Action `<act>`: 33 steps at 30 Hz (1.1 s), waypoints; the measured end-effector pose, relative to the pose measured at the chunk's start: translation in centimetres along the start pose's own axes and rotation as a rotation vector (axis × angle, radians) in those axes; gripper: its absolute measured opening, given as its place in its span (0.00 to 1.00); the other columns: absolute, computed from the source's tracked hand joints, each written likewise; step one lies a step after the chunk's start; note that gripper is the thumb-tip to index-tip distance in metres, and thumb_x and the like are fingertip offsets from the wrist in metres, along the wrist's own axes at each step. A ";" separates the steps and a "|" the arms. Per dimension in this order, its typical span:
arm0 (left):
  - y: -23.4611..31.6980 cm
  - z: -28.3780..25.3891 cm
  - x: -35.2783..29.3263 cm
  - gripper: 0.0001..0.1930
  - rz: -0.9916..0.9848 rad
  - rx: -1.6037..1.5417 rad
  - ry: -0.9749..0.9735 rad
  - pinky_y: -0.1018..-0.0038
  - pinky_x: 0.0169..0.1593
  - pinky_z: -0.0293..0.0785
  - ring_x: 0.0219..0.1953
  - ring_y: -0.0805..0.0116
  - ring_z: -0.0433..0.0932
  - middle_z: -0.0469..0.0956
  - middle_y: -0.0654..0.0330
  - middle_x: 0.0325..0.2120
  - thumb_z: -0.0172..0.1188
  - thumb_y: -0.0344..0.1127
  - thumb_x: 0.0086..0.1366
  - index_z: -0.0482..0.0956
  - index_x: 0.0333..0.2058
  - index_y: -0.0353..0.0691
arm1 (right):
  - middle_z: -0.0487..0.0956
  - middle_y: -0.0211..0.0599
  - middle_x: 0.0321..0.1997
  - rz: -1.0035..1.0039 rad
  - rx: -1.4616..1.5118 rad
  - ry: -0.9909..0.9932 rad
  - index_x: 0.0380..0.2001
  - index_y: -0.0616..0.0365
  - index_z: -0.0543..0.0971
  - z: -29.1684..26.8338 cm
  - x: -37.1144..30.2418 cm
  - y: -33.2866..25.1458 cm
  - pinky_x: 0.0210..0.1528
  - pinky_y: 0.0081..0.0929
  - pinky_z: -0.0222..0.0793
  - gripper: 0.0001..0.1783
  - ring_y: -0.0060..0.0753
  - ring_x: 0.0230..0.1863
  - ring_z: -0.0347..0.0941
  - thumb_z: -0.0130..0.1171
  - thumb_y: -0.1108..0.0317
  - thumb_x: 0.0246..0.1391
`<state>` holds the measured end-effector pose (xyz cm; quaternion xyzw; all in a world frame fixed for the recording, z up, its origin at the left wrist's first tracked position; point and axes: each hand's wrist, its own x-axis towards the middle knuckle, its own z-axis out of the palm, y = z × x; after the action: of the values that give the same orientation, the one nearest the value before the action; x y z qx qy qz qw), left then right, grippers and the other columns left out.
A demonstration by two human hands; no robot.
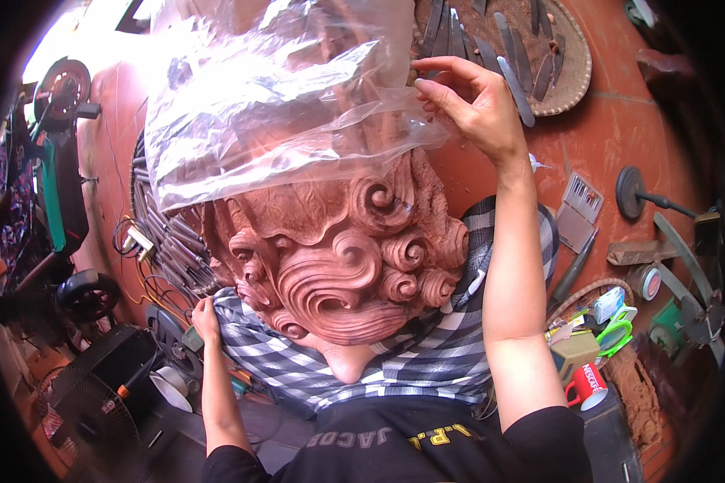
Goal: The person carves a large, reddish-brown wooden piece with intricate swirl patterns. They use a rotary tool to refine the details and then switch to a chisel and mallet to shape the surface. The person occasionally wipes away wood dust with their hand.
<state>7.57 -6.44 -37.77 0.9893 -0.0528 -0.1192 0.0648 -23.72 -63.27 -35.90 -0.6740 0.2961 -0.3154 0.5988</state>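
Observation:
A reddish-brown wood carving with deep curls and flowing grooves rests in front of me, over the black-and-white checkered cloth across my lap. Clear plastic sheeting covers its far part, with bright glare on its folds. At the sheeting's right edge, my right hand is raised with thumb and forefinger closed on the plastic. My left hand is closed low at the left, by the edge of the checkered cloth; what lies inside its fingers is hidden.
Many carving tools lie bundled left of the carving, near cables and a white plug. A woven tray of flat blades is at the far right. On the right are a bit case, a red mug and green-handled scissors.

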 end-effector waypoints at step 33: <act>-1.8 -0.7 2.9 0.21 -0.031 0.132 -0.090 0.67 0.46 0.73 0.38 0.59 0.82 0.84 0.49 0.34 0.58 0.49 0.58 0.84 0.42 0.39 | 0.83 0.30 0.30 0.013 -0.077 -0.124 0.46 0.58 0.81 0.3 1.2 1.7 0.37 0.19 0.74 0.16 0.18 0.31 0.78 0.65 0.63 0.55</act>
<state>10.68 -4.92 -37.97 0.9858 -0.0480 -0.1608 -0.0050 -22.82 -64.17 -37.51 -0.7128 0.2747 -0.2577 0.5916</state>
